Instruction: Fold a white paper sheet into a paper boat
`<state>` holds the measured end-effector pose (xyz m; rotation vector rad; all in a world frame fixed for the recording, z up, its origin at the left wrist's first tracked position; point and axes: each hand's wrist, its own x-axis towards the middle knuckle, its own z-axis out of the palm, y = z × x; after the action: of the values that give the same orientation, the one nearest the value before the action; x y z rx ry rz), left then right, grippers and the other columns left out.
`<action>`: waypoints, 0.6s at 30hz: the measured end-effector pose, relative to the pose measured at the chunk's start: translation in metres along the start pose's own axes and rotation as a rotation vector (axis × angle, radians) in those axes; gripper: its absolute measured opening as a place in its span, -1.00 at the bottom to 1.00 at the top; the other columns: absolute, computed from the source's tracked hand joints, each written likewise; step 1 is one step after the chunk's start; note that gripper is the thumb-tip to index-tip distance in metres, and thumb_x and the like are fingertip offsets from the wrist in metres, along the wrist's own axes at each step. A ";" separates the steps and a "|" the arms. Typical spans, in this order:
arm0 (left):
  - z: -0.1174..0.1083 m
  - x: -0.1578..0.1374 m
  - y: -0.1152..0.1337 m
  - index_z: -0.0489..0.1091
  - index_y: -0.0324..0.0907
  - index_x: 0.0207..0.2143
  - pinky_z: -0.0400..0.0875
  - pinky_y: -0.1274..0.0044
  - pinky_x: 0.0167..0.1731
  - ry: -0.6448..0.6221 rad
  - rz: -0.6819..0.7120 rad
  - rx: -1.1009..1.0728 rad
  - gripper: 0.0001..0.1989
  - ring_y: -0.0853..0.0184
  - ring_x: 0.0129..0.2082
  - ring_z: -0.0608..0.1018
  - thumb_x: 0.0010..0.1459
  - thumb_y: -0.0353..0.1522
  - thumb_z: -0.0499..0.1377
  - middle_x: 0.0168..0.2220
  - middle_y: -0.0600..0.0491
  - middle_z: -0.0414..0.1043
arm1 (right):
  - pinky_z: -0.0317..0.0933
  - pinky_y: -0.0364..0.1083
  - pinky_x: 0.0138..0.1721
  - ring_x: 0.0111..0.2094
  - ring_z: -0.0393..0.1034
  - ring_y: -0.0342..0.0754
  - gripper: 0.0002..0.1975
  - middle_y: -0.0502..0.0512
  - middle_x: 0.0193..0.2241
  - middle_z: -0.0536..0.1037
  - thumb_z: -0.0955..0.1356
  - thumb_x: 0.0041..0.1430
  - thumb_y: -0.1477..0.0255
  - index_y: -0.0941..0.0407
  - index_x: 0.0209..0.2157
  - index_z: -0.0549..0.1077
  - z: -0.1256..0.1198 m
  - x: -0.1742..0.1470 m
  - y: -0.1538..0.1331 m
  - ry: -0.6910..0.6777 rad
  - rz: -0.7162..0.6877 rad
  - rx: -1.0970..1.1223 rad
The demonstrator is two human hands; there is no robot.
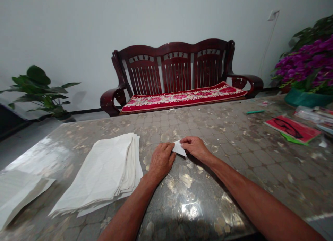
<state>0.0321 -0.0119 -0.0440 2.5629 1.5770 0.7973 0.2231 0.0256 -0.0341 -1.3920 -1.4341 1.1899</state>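
A small folded piece of white paper (179, 149) lies between my two hands on the patterned tabletop. My left hand (161, 160) rests beside it, palm down, its fingertips on the paper's left edge. From the right, my right hand (194, 146) pinches the paper's upper right edge between thumb and fingers. The paper's lower corner points toward me and shows a folded edge. To the left of my left forearm lies a stack of white paper sheets (104, 164), its edges uneven.
Another white sheet (18, 192) curls at the table's left edge. At the right are a green pen (255, 112), a red booklet (309, 131) with glasses (288, 126) on it, and purple flowers (309, 60) in a teal pot (307, 97). A wooden bench (175, 71) stands behind the table.
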 end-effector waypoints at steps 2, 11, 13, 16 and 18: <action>-0.001 0.001 0.000 0.40 -0.13 0.06 0.43 0.28 0.00 0.011 0.001 -0.017 -0.65 0.14 -0.04 0.49 0.21 -0.42 0.13 -0.03 -0.05 0.50 | 0.24 -0.18 -0.49 -0.54 0.37 -0.14 -0.79 -0.03 -0.54 0.55 0.40 -0.13 0.43 0.13 -0.36 0.58 -0.001 0.000 -0.002 -0.018 0.026 0.084; -0.003 0.000 0.003 0.34 -0.10 0.18 0.41 0.29 0.15 0.069 0.003 -0.323 -0.55 0.21 0.11 0.50 0.23 -0.41 0.11 0.14 -0.06 0.44 | 0.03 -0.24 -0.62 -0.64 0.22 -0.23 -0.67 -0.08 -0.63 0.46 0.45 -0.18 0.40 0.18 -0.27 0.57 -0.010 -0.003 -0.013 -0.161 0.086 0.388; -0.004 0.000 0.003 0.34 -0.10 0.18 0.47 0.33 0.06 0.045 -0.038 -0.429 -0.57 0.25 0.01 0.55 0.26 -0.36 0.13 0.13 -0.07 0.45 | 0.02 -0.24 -0.63 -0.65 0.21 -0.24 -0.64 -0.08 -0.61 0.46 0.45 -0.16 0.39 0.18 -0.24 0.57 -0.010 -0.002 -0.012 -0.161 0.087 0.403; -0.006 0.001 0.003 0.36 -0.13 0.17 0.53 0.39 -0.07 0.048 -0.110 -0.522 -0.56 0.30 -0.16 0.59 0.23 -0.33 0.19 0.08 -0.07 0.49 | 0.06 -0.24 -0.63 -0.65 0.22 -0.23 -0.66 -0.09 -0.62 0.45 0.45 -0.13 0.37 0.17 -0.24 0.56 -0.008 -0.001 -0.010 -0.150 0.094 0.436; -0.007 0.002 0.004 0.38 -0.12 0.15 0.51 0.40 -0.07 0.051 -0.124 -0.528 -0.57 0.29 -0.15 0.59 0.22 -0.34 0.20 0.04 -0.04 0.52 | 0.12 -0.23 -0.61 -0.62 0.26 -0.22 -0.68 -0.07 -0.59 0.46 0.46 -0.10 0.35 0.16 -0.24 0.55 -0.006 0.000 -0.010 -0.165 0.093 0.470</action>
<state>0.0328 -0.0133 -0.0359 2.0668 1.2976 1.0956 0.2263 0.0262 -0.0228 -1.0593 -1.1053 1.6100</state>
